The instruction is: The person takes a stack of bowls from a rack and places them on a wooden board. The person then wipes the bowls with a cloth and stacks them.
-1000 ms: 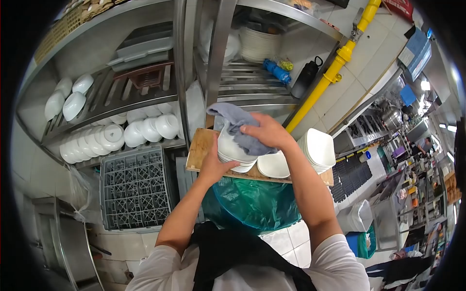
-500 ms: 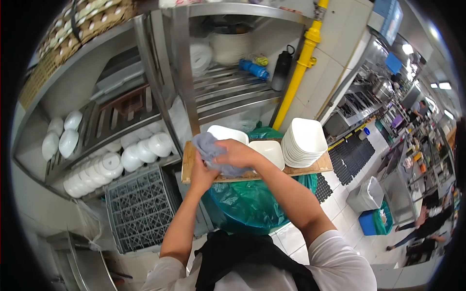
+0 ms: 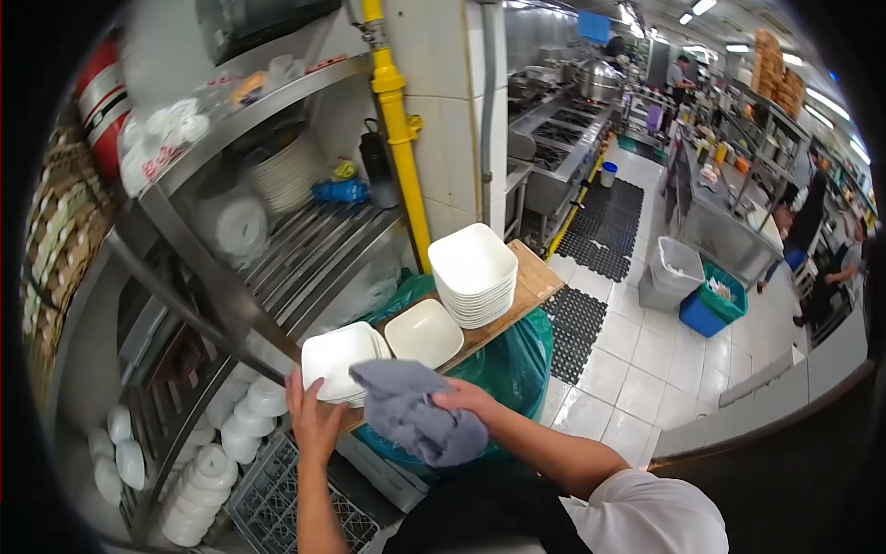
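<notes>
Gray cloth has come away at lower centre, clamped in the right hand's fingers, freeing the left hand, fingers apart, against the leftmost bowl stack.

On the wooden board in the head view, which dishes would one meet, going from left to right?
Lower stack of white dishes, middle white dish, taller stack of white dishes.

Cloth grey-blue; bowls white; board brown; bag green; pipe yellow.
</notes>
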`<state>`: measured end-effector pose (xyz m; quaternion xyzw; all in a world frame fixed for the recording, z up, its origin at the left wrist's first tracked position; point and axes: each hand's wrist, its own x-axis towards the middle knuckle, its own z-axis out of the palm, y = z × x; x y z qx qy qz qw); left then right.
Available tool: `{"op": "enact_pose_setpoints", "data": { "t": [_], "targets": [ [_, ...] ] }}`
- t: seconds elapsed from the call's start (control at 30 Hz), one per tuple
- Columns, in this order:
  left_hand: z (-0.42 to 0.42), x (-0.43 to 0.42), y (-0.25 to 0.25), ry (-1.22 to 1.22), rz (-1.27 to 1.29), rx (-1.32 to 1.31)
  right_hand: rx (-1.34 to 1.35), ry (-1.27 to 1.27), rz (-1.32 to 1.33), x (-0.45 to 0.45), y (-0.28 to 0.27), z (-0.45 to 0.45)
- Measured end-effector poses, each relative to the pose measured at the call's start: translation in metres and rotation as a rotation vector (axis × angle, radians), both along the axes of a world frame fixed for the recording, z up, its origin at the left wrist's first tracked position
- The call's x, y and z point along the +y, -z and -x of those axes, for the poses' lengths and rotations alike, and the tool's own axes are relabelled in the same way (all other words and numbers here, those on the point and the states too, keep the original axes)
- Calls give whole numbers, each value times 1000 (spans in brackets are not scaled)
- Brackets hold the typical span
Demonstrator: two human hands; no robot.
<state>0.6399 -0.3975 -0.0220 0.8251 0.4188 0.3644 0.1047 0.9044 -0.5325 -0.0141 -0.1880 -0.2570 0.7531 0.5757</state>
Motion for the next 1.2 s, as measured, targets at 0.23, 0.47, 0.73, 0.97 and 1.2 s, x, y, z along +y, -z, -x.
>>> {"op": "enact_pose_setpoints", "data": {
  "t": [0.23,0.47,0.73,0.97,1.2],
  "targets": [
    [-1,18,-41,271,-2,528,-68,12,111,-60,32,-22],
    [-15,11,-61,366,-38,382,-61,96,187,-71,32,-24],
    [-6,20,-63,351,83,680,-87,39,168,-69,39,-26],
    [-21,21,-55,382,139,673,-54,-14,209,-59,26,-17],
    [-25,29,-71,448,426,563,-81,-7,133,-50,32,-23]
  ]
}}
